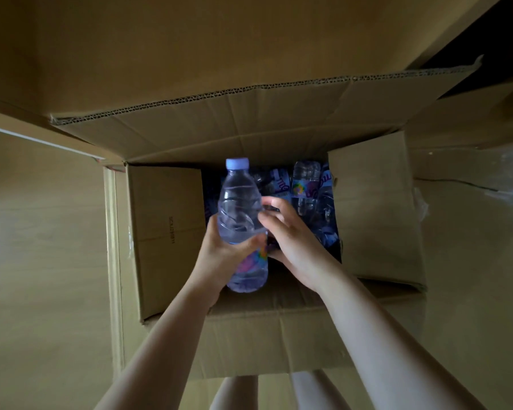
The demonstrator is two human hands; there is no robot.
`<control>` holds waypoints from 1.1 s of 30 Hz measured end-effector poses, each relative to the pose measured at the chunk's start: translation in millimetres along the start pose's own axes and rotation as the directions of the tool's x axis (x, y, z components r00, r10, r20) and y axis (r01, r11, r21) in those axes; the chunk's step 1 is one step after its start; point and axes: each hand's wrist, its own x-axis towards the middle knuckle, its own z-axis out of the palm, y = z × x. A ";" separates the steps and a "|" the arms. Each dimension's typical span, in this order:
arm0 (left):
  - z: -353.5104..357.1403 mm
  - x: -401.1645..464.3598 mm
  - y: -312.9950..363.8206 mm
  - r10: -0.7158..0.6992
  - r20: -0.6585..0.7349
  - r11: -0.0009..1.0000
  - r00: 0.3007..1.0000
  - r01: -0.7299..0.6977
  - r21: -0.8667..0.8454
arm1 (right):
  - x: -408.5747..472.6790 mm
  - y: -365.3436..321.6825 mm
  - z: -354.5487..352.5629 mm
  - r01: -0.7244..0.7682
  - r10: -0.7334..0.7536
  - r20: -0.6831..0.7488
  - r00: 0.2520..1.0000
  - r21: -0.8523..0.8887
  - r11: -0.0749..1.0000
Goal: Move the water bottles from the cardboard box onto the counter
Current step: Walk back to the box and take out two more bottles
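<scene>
Your left hand (219, 255) grips a bottle (240, 220) around its lower middle, thumb across the front, fingers curled behind. The bottle's long axis runs away from you, cap (237, 163) at the far end and base toward your wrist, and it is held above the box (166, 232) opening. Your right hand (290, 241) is just beside it, fingertips touching the bottle's right side, fingers loosely bent; whether it grasps anything beneath, you cannot tell. Beyond and right of your right fingers, more bottles (305, 184) lie jumbled in the box's dark interior. The flaps (373, 208) stand open on every side, the right one leaning inward near your right hand. No counter is in view; I judge you must lift clear of the flaps before carrying.
</scene>
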 end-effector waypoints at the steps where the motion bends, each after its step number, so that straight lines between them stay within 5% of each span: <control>1: -3.4 2.5 0.8 0.006 -0.035 1.000 0.999 -0.006 -0.018 | 6.6 0.0 -1.0 -0.020 0.020 0.025 0.999 -0.018 1.000; 4: -16.1 12.3 1.5 0.015 -0.091 0.998 0.996 -0.020 -0.053 | 29.3 13.7 -9.3 -0.081 0.075 -0.032 0.997 -0.272 0.959; 9: -33.5 28.9 -1.2 0.030 -0.141 0.999 0.990 -0.034 -0.026 | 68.2 75.1 -24.5 -0.122 0.094 -0.085 0.992 -0.846 0.519; 19: -39.4 43.7 -30.8 -0.016 -0.129 1.000 0.991 0.014 -0.017 | 124.5 131.8 3.5 0.234 0.240 0.226 0.944 -0.972 -0.004; 28: -38.4 34.9 -39.2 -0.074 -0.124 0.995 0.990 0.065 -0.076 | 131.7 130.6 9.9 0.182 0.346 0.147 0.927 -0.981 -0.073; 33: -35.6 17.4 -23.5 -0.081 -0.092 0.993 0.992 0.073 -0.089 | 96.6 87.9 -31.2 -0.070 0.366 0.011 0.930 -0.975 0.209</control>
